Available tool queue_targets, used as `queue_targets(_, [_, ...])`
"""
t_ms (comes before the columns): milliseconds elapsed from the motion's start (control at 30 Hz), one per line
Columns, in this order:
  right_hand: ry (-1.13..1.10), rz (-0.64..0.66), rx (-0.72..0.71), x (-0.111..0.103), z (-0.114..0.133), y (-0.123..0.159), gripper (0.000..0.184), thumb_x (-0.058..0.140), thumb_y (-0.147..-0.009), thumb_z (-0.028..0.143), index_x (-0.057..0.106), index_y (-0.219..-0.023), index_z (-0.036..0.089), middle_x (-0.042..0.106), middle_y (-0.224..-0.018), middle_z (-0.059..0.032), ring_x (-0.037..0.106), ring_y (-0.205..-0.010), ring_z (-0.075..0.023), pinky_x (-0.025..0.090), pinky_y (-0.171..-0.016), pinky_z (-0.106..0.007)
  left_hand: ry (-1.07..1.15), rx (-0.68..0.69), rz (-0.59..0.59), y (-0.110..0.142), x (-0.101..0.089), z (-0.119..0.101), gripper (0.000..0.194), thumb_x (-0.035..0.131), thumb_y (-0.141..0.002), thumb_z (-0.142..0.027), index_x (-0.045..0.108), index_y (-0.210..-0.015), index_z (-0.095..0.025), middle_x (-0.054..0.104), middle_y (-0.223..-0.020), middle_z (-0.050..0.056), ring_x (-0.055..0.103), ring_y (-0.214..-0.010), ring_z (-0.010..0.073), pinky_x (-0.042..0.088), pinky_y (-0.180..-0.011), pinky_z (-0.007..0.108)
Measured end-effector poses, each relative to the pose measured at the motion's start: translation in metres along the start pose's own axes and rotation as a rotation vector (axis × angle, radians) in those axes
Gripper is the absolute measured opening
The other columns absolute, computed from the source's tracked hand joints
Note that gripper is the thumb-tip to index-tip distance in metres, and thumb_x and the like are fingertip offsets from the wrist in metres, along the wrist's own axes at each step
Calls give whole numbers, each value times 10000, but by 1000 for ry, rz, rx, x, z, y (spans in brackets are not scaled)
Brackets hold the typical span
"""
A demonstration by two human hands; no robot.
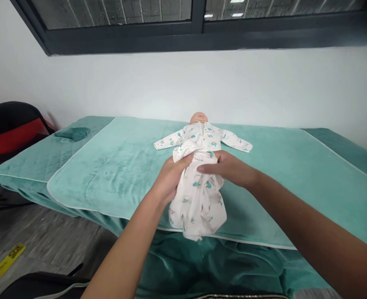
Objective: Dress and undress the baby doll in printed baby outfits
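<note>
A baby doll [199,118] lies on its back on the green bed cover, its head toward the wall. It wears a white printed long-sleeved top [211,133], with both sleeves spread out to the sides. Below the top, white baby pants [199,199] with the same green print are held up by the waistband and hang toward the bed's near edge. My left hand [172,176] grips the waistband's left side, thumb on top. On the right side, my right hand [233,167] pinches the waistband, its thumb across the front. The doll's legs are hidden.
The pale green velvet cover [115,166] spans the bed, with a face hole [73,133] at its left end. Behind it stand a white wall [158,87] and a dark window frame [124,39]. A black and red chair [12,128] is at left.
</note>
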State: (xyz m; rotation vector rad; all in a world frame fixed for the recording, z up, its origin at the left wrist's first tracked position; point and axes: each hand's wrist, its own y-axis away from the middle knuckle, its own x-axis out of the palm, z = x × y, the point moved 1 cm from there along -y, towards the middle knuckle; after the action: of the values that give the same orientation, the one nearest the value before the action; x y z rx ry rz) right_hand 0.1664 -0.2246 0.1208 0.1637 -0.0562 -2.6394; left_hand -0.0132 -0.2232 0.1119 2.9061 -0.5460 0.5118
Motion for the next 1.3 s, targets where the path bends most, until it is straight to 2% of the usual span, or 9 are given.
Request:
queue_targets(133, [-301, -295, -113, 5, -14, -7, 265, 763, -763, 350, 709, -963, 185, 730, -871, -34, 681, -809, -209, 522, -740, -332, -68, -139, 179, 8, -2, 7, 494, 840, -699, -370, 697, -1125, -163, 754, -1027, 109, 702, -946, 282, 531, -861, 415])
queue_targets(300, [-503, -339, -46, 7, -31, -8, 365, 740, -792, 426, 692, -1066, 190, 738, -954, -58, 687, -858, -230, 538, -766, -346, -125, -186, 216, 5, -18, 16, 484, 835, -706, -364, 701, -1121, -156, 746, -1077, 123, 699, -969, 287, 522, -891, 412])
queue_targets(433, [-383, -48, 117, 6, -50, 18, 480, 729, -813, 493, 675, -1165, 171, 734, -1053, -93, 699, -916, -231, 549, -806, -350, -165, -166, 175, 13, -19, 21, 484, 712, -825, -461, 662, -1219, -186, 723, -1171, 120, 683, -1044, 298, 495, -967, 447])
queue_targets(533, [-180, 328, 238, 10, -65, 49, 467, 813, -747, 367, 695, -1151, 166, 735, -1047, -80, 690, -962, -231, 537, -866, -361, -405, -120, 297, 28, -11, 20, 407, 610, -897, -468, 671, -1228, -238, 673, -1290, 91, 606, -1206, 299, 420, -1074, 449])
queue_targets(600, [-180, 391, 251, 16, -77, 67, 433, 809, -747, 348, 705, -1131, 176, 735, -1034, -70, 680, -974, -229, 528, -882, -366, -527, -110, 422, 37, -6, 19, 381, 560, -923, -463, 670, -1238, -281, 642, -1344, 58, 552, -1278, 290, 376, -1116, 442])
queue_targets(700, [-298, 195, 233, 26, -97, 84, 380, 783, -764, 394, 717, -1071, 180, 733, -1009, -66, 674, -930, -227, 520, -861, -368, -545, -221, 573, 41, -4, 23, 385, 562, -913, -472, 686, -1210, -260, 663, -1306, 54, 559, -1260, 293, 404, -1089, 436])
queue_targets(833, [-206, -115, 261, 38, -111, 96, 327, 735, -796, 474, 727, -913, 169, 718, -850, -42, 640, -756, -204, 493, -725, -330, -476, -364, 507, 38, -13, 35, 373, 674, -840, -442, 716, -1133, -217, 712, -1190, 66, 621, -1147, 282, 455, -1014, 411])
queue_targets(1033, [-103, 126, 275, 46, -101, 108, 292, 741, -775, 486, 728, -843, 202, 699, -803, -16, 606, -706, -192, 457, -634, -293, -165, -348, 331, 44, -25, 61, 463, 846, -623, -350, 752, -1061, -230, 744, -1013, 54, 665, -929, 233, 516, -853, 352])
queue_targets(1300, [196, -626, 168, 33, -131, 84, 303, 579, -870, 513, 647, -882, 218, 727, -881, -58, 641, -843, -275, 473, -731, -350, -680, -89, 22, 21, 3, 69, 317, 639, -857, -404, 692, -1113, -225, 721, -1160, 70, 644, -1079, 274, 458, -961, 392])
